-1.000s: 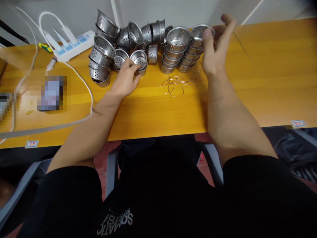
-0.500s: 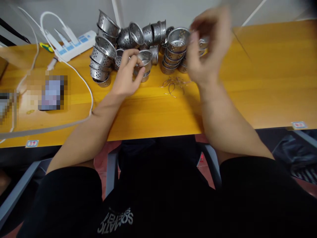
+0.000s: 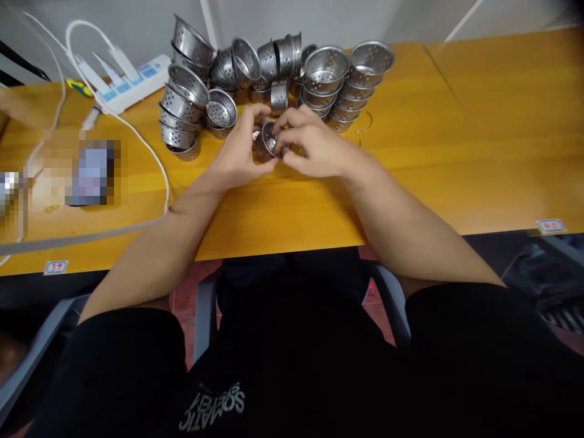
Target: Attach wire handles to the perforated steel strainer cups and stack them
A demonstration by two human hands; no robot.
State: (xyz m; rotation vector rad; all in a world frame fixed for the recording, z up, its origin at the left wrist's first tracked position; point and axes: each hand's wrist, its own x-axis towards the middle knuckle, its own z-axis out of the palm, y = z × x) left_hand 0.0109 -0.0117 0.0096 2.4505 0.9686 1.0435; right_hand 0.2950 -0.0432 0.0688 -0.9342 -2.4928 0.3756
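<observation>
The left hand (image 3: 239, 152) curls round a perforated cup (image 3: 269, 139), thumb and fingers on opposite sides — the cup tilts, its mouth toward the right hand (image 3: 312, 143). The right hand's fingers bend at the rim; whether they pinch anything, I cannot tell. Both hands are over the desk (image 3: 283, 219), in front of the stacks (image 3: 326, 70) — a power strip (image 3: 137, 85) lies farther left.

Counts: perforated metal cups (image 3: 326, 68), 10 to 1 o'clock, over 15, exact total obscured by overlap; fine wires (image 3: 366, 127), 1 o'clock, at least 2; power strip (image 3: 139, 88), 10 o'clock, 1; phone (image 3: 93, 176), 9 o'clock, 1; number labels (image 3: 551, 226), 2, at 9 and 3 o'clock; counter (image 3: 479, 152), 1.
</observation>
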